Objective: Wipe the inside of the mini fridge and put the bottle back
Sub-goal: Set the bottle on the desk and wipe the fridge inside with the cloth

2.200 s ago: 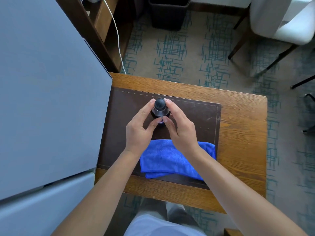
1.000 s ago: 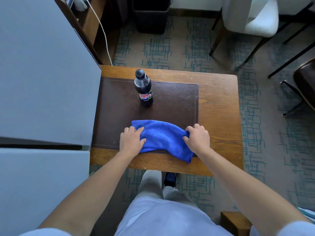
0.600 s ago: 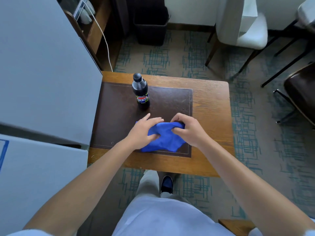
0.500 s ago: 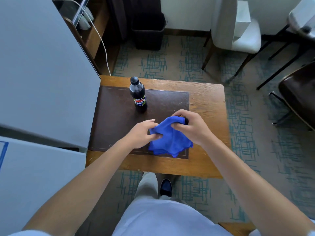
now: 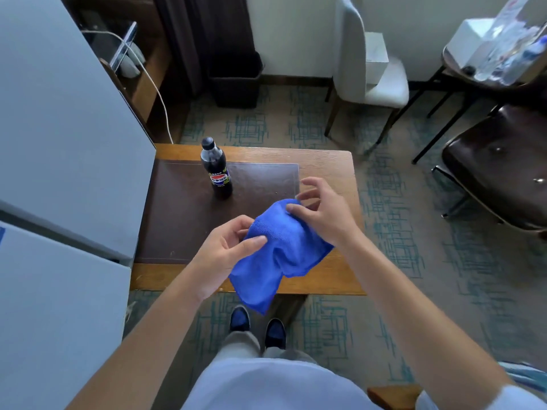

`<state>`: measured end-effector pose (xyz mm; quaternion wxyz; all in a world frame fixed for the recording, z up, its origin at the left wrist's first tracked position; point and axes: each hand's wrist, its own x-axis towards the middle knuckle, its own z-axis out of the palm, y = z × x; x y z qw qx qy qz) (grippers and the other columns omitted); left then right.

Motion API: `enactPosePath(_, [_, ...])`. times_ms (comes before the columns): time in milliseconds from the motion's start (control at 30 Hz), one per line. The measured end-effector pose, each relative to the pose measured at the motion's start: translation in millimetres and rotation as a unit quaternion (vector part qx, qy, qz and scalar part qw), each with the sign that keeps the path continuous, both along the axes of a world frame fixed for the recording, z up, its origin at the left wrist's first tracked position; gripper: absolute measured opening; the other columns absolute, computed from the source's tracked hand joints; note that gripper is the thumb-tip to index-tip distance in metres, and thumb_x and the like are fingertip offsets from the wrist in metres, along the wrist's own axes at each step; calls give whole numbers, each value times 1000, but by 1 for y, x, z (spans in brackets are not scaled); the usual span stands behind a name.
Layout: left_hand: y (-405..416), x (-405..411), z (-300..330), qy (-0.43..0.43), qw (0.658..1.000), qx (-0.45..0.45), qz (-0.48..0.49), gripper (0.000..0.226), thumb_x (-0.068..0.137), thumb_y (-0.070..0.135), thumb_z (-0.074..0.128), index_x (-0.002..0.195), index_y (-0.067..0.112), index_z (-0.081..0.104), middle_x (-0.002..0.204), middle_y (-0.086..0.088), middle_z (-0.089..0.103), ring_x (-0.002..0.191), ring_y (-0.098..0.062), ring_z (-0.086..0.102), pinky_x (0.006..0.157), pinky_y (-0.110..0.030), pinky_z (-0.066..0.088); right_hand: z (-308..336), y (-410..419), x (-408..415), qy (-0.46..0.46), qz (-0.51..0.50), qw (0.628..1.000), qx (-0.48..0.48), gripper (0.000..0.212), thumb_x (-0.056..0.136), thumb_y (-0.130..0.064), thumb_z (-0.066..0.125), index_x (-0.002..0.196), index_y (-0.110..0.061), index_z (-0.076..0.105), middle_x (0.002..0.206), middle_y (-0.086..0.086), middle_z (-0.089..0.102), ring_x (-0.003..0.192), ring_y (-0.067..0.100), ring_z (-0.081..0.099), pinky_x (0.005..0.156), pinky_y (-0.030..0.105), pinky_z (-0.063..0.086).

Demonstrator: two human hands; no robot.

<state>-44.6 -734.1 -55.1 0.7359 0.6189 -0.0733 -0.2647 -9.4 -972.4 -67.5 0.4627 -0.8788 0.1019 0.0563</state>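
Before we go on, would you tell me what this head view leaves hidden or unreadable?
- Mini fridge: interior unseen; only its grey outer panels show, cut by the left edge.
- Cola bottle: small label text unreadable.
- Blue cloth: its upper edges are covered by the left hand and right hand.
- Clutter on the round table: blurred, cut by the right edge.

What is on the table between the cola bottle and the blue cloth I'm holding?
Nothing in the head view: only bare brown desk mat lies between the bottle and the cloth, which both hands hold above the table.
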Motion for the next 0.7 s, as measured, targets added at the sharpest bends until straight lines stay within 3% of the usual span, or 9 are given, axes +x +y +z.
enactPosePath(67, [3,-15,5,16,999,-30,24,7,92,15,66,98,14,68,96,-6,72,87,-19,69,73,-25,56,0,12,-13,-17,3,1000,25,55,85,-41,81,133,-30,56,115,-13,69,94,7,71,91,32,56])
enactPosePath(200, [19,-44,5,23,996,-42,75,16,93,18,65,107,11,67,103,-7,72,95,-21,69,81,-30,57,4,37,-61,-29,38,987,153,27,97,-40,65,121,-29,69,119,-9,75,109,11,71,98,35,54])
enactPosePath(300, [36,-69,0,32,992,-53,111,24,95,22,64,115,10,67,113,-14,71,104,-27,66,93,-43,53,5,59,-110,-1,108,979,173,32,95,-50,59,119,-33,72,110,-5,77,100,21,71,90,44,57])
enactPosePath(400, [55,-96,-3,25,990,-55,131,22,95,20,64,114,12,70,113,-13,72,105,-27,66,97,-47,50,1,82,-150,-6,142,978,153,32,95,-38,69,126,-32,67,112,-11,76,102,6,70,90,27,55])
enactPosePath(467, [67,-118,-1,1,988,-34,147,17,95,21,65,109,17,73,109,-9,74,103,-25,67,98,-48,52,0,96,-172,-36,120,983,133,23,97,-21,70,118,-30,70,101,-13,76,91,1,68,80,16,52])
enactPosePath(600, [88,-164,1,-65,969,56,231,9,99,19,67,105,17,74,98,-1,74,90,-14,65,86,-41,51,9,112,-206,-80,57,987,130,18,98,-10,67,102,-27,70,74,-21,66,67,-1,55,62,17,44])
enactPosePath(700, [104,-192,2,-113,958,91,249,11,96,30,71,102,22,73,124,9,70,104,-8,67,92,-31,53,23,112,-226,-82,44,975,203,4,97,-14,68,96,-18,69,69,-17,61,63,4,49,61,20,39])
